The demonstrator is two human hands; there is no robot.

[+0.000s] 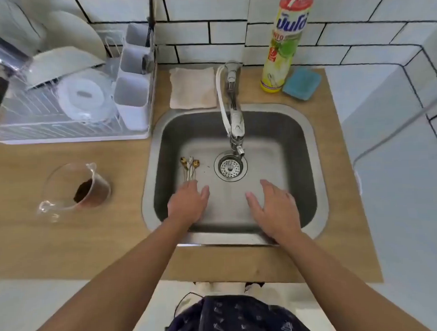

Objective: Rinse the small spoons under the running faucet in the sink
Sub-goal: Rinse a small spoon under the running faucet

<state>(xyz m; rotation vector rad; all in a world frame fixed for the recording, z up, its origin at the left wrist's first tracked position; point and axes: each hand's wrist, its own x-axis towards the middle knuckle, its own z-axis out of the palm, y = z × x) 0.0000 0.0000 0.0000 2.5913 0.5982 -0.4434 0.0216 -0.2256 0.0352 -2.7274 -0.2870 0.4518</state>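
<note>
The small spoons (189, 167) lie in the sink (311, 162), left of the drain (230, 167). Both hands, left hand (189, 203) and right hand (276, 208), are loose and hold nothing. Best pinch the handles together, then lift.

Bright, even daylight fills my view, with soft, faint shadows. The whole picture is slightly blurred. Wide-angle distortion bends the wall tiles (355, 12) and tabletop (66, 245) at the edges. Mild glare marks the faucet (236, 120).
</note>
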